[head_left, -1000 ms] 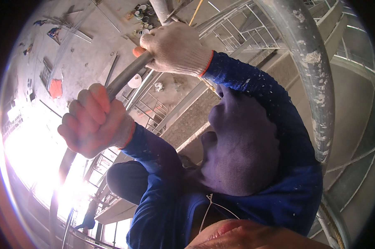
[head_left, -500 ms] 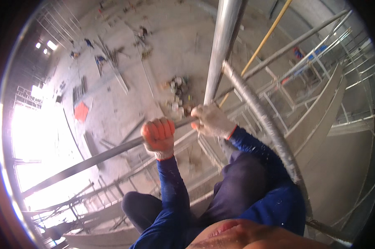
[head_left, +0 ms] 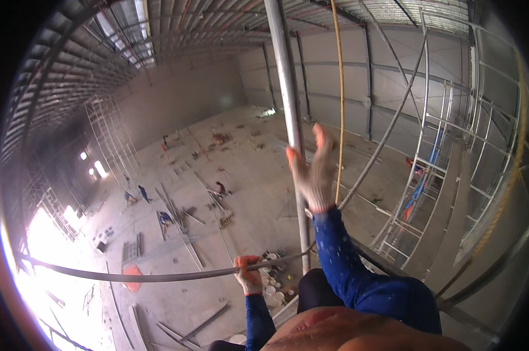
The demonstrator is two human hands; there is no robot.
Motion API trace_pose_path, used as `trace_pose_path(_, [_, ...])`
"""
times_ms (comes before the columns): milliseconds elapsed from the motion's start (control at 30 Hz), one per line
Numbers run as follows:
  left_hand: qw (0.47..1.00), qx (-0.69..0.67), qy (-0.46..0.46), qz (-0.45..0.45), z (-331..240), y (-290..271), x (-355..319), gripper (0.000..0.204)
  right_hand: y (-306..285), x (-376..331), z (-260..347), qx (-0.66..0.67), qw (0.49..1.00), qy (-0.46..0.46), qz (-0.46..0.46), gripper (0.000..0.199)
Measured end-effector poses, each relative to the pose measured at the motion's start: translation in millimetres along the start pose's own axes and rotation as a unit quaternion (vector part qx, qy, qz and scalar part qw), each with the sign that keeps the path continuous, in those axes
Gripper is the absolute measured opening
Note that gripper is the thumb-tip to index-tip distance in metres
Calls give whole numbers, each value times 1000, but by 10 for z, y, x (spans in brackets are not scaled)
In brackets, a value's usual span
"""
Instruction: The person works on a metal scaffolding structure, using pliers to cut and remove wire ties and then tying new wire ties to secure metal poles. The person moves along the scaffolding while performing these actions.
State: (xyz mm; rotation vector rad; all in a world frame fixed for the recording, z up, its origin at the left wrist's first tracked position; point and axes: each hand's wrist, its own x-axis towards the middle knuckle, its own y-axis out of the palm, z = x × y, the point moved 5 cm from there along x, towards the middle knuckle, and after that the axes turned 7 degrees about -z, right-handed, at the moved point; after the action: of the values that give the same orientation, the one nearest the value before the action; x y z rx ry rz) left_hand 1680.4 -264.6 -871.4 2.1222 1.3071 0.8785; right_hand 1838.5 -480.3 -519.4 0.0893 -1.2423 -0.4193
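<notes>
Head view, left hand: your left hand is low in the picture, fist closed around the long bar, gloved with orange fingertips.
Head view, long bar: it runs roughly level from the bright left edge to the upright pole; you hold it near its right end, just short of where it meets the pole, probably to keep that end steady.
Head view, right hand: your right hand is raised, fingers spread and open, palm beside the pole, gripping nothing.
Head view, contact: the open hand looks to be touching the pole's right side or just off it; I cannot tell which.
Head view, upright pole: it rises from behind your knee to the top edge, and that's likely why the open hand stays near it, for balance.
Head view, rope: a yellow rope hangs just right of the pole, free of both hands.
Head view, below: the concrete floor lies far down, with scattered pipes and small figures at work.
Head view, right side: scaffold frames stand along the wall.
</notes>
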Motion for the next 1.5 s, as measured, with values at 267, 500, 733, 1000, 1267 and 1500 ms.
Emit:
trace_pose_path(267, [971,-157,59,-171,-1120,-1003,548,30,1282,-67,-1130,278,863,331,263,33])
trace_pose_path(500, [966,-49,66,-247,-1733,-383,425,25,939,433,-674,111,933,244,239,47])
trace_pose_path(733, [938,88,-46,-333,-1870,-574,71,23,772,236,-690,27,898,340,276,46])
trace_pose_path(1000, [686,543,-308,-374,-2473,-208,-28,84,1164,244,-778,70,829,438,340,28])
trace_pose_path(1267, [709,574,407,-54,-4988,4306,725,62,701,1234,-727,-235,756,279,544,35])
trace_pose_path(1500, [606,550,569,86,-6394,6247,1273,62,1066,4427,795,53,960,158,224,31])
